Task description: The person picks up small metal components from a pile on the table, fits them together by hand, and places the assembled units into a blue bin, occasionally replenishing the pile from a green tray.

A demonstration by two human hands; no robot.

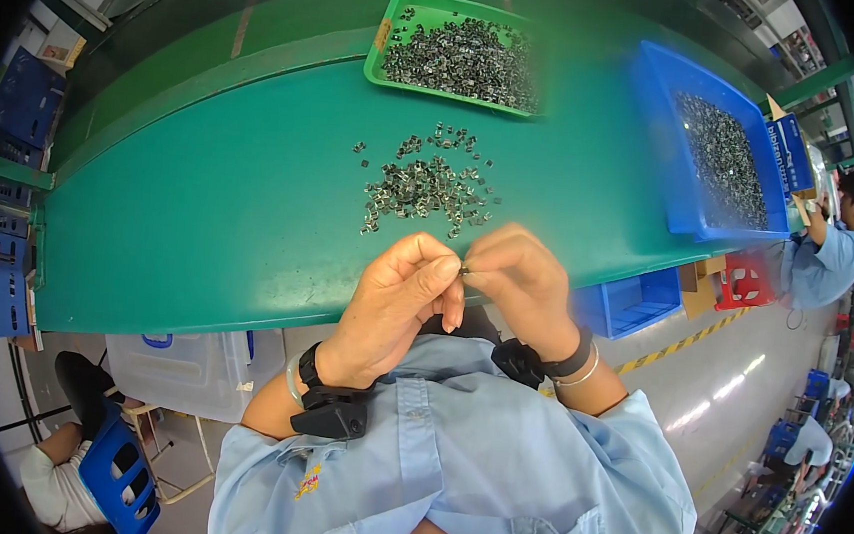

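Both of my hands meet over the near edge of the green table (pixel 208 250). Thumb and forefinger of my left hand (pixel 399 300) pinch a small dark metal part (pixel 464 269). My right hand (pixel 524 283) has its fingertips closed on the same part from the other side, and these fingers are slightly blurred. Just beyond my hands lies a loose pile of small shiny metal parts (pixel 423 188). A green tray (pixel 375 62) full of similar parts stands farther back. The held part's exact shape is too small to make out.
At the right a blue bin (pixel 688 202) holds many small metal pieces. An empty-looking blue crate (pixel 635 303) sits below the table edge, near a red stool (pixel 747 282). A clear plastic box (pixel 178 368) is at the lower left. Other people sit at both sides.
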